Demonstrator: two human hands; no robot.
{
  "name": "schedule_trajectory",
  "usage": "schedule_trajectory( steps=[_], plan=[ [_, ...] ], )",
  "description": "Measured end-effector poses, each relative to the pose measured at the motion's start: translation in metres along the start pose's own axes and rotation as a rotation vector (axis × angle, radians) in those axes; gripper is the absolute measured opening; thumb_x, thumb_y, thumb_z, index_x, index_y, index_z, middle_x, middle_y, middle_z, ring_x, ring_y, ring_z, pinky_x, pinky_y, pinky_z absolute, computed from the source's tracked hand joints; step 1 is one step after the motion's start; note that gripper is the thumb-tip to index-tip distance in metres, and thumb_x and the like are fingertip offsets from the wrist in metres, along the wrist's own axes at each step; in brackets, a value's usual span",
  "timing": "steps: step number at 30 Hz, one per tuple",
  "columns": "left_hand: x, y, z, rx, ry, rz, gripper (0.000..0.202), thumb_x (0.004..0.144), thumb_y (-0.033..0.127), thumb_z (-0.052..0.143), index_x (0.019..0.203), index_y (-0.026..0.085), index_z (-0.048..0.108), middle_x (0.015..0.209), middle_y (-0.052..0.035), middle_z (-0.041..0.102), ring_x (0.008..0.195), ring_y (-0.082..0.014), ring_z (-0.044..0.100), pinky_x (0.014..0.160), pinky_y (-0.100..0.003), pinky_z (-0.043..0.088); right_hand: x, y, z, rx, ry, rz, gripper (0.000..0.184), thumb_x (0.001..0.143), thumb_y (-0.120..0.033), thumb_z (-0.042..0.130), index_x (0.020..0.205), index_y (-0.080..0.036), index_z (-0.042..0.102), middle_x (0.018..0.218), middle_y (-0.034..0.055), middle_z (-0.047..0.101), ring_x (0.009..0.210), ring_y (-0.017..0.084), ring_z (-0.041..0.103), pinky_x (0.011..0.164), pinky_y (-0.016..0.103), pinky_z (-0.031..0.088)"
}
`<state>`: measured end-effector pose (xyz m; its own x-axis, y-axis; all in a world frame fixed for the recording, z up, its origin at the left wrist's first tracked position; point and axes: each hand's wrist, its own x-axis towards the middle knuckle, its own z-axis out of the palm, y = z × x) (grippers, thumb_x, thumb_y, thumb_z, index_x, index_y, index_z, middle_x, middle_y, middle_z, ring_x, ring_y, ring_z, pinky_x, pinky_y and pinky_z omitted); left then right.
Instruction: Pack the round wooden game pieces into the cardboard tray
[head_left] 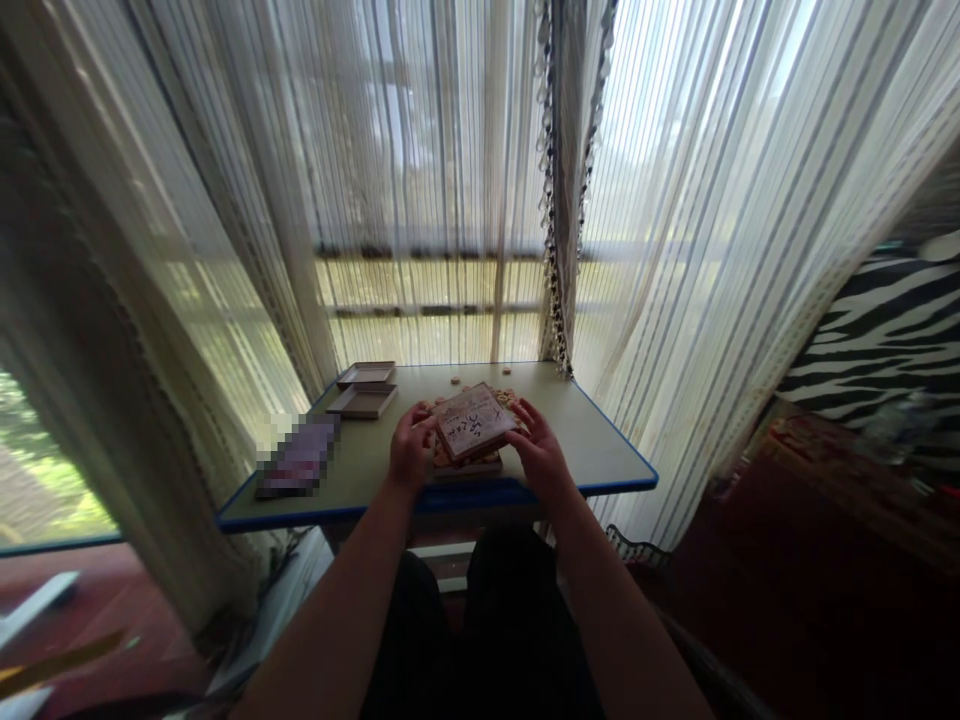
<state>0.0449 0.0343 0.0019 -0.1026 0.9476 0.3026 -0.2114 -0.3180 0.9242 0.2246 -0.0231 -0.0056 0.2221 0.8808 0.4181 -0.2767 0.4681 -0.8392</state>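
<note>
- Brown lettered box (476, 422) is held aslant between both hands, above loose pieces (508, 398) and a lower box (476, 472); no clear long axis can be made out.
- Its edge is gripped at 9 o'clock by the left hand (409, 449) and at 3 to 4 by the right hand (541, 453), about equally near.
- Two shallow trays (365, 402) are set at 10 o'clock, a pixelated purple item (301, 455) at 9.
- Downward, the way is blocked by the pieces.
</note>
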Motion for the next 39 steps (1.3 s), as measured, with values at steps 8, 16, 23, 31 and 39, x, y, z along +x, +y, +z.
schedule_trajectory(
  steps=[8, 16, 23, 31, 39],
  plan=[
    [-0.007, 0.021, -0.002, -0.493, -0.204, -0.307, 0.015, 0.071, 0.027, 0.053, 0.069, 0.014, 0.06, 0.06, -0.0012, 0.059, 0.059, -0.0115, 0.057, 0.062, -0.025, 0.049, 0.006, -0.007, -0.008, 0.174, 0.094, 0.086, 0.037, 0.067, -0.025, 0.057, 0.104, -0.021, 0.059, 0.107, 0.0035, 0.063, 0.106, 0.021, 0.054, 0.094, 0.038, 0.042],
    [-0.02, 0.031, -0.005, -0.355, -0.5, -0.48, 0.043, 0.07, 0.033, 0.057, 0.107, 0.012, 0.057, 0.091, -0.0136, 0.067, 0.088, -0.0298, 0.062, 0.072, -0.042, 0.05, 0.005, -0.015, 0.004, 0.155, -0.233, 0.278, 0.039, 0.067, -0.024, 0.059, 0.106, -0.023, 0.058, 0.108, 0.0036, 0.063, 0.095, 0.019, 0.06, 0.081, 0.032, 0.048],
    [-0.011, 0.027, -0.009, -0.442, -0.265, -0.361, 0.041, 0.075, 0.039, 0.05, 0.108, 0.015, 0.054, 0.097, -0.0119, 0.065, 0.09, -0.027, 0.062, 0.07, -0.04, 0.052, 0.004, -0.005, 0.016, 0.265, -0.169, 0.27, 0.033, 0.069, -0.029, 0.063, 0.101, -0.023, 0.06, 0.094, 0.0036, 0.065, 0.075, 0.014, 0.062, 0.067, 0.027, 0.051],
    [-0.005, 0.009, -0.005, -0.375, -0.128, -0.133, 0.035, 0.064, 0.034, 0.067, 0.09, 0.02, 0.048, 0.075, 0.0026, 0.061, 0.061, -0.0108, 0.06, 0.051, -0.02, 0.048, 0.02, -0.019, 0.028, 0.33, -0.021, 0.245, 0.037, 0.061, -0.025, 0.071, 0.096, -0.02, 0.059, 0.079, -0.0007, 0.065, 0.067, 0.01, 0.06, 0.058, 0.019, 0.047],
    [-0.008, 0.0, 0.0, 0.328, -0.184, 0.231, 0.039, 0.068, 0.042, 0.061, 0.097, 0.017, 0.049, 0.109, -0.0076, 0.056, 0.094, -0.0195, 0.056, 0.079, -0.033, 0.047, 0.047, 0.009, 0.003, -0.428, 0.166, 0.119, 0.033, 0.075, -0.044, 0.047, 0.072, -0.016, 0.063, 0.066, 0.0018, 0.063, 0.063, 0.014, 0.056, 0.058, 0.024, 0.045]
  ],
)
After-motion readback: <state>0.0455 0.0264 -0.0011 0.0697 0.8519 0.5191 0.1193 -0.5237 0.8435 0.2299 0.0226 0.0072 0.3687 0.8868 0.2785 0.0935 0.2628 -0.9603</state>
